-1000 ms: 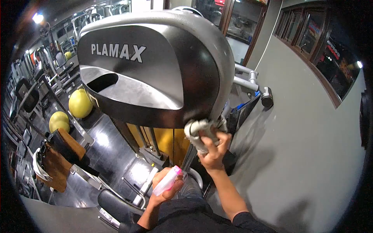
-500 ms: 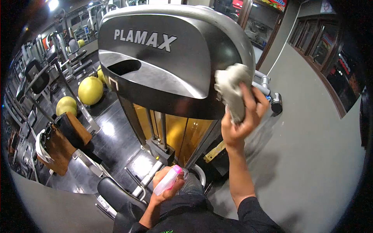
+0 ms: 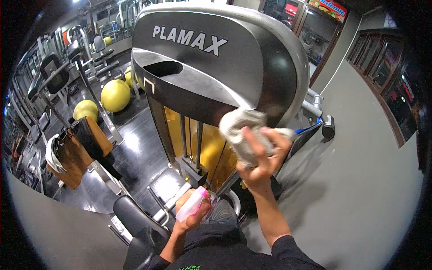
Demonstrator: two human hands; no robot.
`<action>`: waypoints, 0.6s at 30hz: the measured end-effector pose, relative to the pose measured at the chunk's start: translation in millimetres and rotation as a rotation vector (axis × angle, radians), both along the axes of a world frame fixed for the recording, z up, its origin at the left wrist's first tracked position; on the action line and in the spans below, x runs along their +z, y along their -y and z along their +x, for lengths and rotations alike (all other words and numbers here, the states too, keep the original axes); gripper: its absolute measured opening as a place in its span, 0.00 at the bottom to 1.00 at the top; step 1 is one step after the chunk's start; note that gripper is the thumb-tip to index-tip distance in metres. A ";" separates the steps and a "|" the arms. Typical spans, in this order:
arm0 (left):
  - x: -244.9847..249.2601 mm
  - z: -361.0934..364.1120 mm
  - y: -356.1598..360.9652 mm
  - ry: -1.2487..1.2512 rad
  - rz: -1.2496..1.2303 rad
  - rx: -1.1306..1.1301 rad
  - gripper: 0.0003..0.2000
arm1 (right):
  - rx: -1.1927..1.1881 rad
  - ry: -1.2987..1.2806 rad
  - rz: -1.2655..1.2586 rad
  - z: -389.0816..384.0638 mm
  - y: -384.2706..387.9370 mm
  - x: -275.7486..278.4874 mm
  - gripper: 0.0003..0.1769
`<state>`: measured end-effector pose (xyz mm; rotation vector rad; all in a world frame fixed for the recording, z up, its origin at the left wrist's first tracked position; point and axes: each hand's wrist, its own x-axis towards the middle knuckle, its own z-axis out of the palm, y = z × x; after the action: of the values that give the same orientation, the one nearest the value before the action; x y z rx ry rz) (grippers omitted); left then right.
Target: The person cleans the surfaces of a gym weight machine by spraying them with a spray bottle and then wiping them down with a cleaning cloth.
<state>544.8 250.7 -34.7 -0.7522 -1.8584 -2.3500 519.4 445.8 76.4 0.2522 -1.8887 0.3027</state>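
My right hand (image 3: 264,159) grips a crumpled, light grey cloth (image 3: 245,130) with fingers pressed into it. The cloth overlaps the lower right edge of the big dark machine cover (image 3: 198,54), which carries the word PLAMAX and a silver rim. Low in front of my body, my left hand (image 3: 191,216) is wrapped round a clear spray bottle (image 3: 190,206) with a pink top. Below the cover, the machine's yellow panel (image 3: 216,146) and upright metal rods show, partly hidden behind the cloth.
Yellow exercise balls (image 3: 115,96) lie on the dark floor to the left. A bag-like brown and black item (image 3: 81,148) hangs over a machine there. A black padded seat (image 3: 137,213) is at lower left; a grey wall (image 3: 360,157) runs along the right.
My right hand and the cloth have moved down and left, from the cover's right side to its lower edge. The view has shifted slightly; my left hand still holds the bottle.
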 end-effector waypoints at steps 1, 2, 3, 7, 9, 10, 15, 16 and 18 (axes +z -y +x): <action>-0.6 0.6 1.7 -0.013 -0.008 -0.006 0.11 | -0.063 -0.065 -0.023 -3.4 -1.7 7.0 0.26; -1.3 1.2 3.5 -0.026 -0.016 -0.010 0.11 | -0.123 -0.130 -0.045 -9.9 -2.3 14.8 0.28; -2.9 2.2 5.2 -0.028 -0.015 -0.001 0.11 | -0.123 -0.129 -0.091 -22.4 -1.7 17.2 0.32; -5.1 4.1 11.8 -0.013 -0.041 0.074 0.11 | -0.171 -0.070 -0.045 -48.9 28.1 -12.4 0.24; -4.4 7.8 12.8 0.041 -0.044 0.077 0.11 | -0.140 0.004 0.023 -50.6 38.0 -16.9 0.24; -2.6 7.8 12.3 0.036 -0.048 0.086 0.11 | -0.116 0.052 0.071 -50.4 41.4 -18.3 0.24; -8.7 10.1 12.0 -0.039 -0.051 0.106 0.11 | 0.089 0.241 0.182 -37.0 46.2 0.5 0.25; -9.0 11.5 11.6 -0.017 -0.013 0.099 0.11 | 0.080 0.208 0.171 -35.7 43.4 5.9 0.26; -12.3 15.5 14.2 0.011 0.026 0.101 0.10 | 0.032 -0.049 0.094 -44.1 39.0 13.0 0.30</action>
<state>560.4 236.6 -47.0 -0.6276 -1.8209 -2.3164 475.3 406.8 89.4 0.3503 -1.8546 0.2278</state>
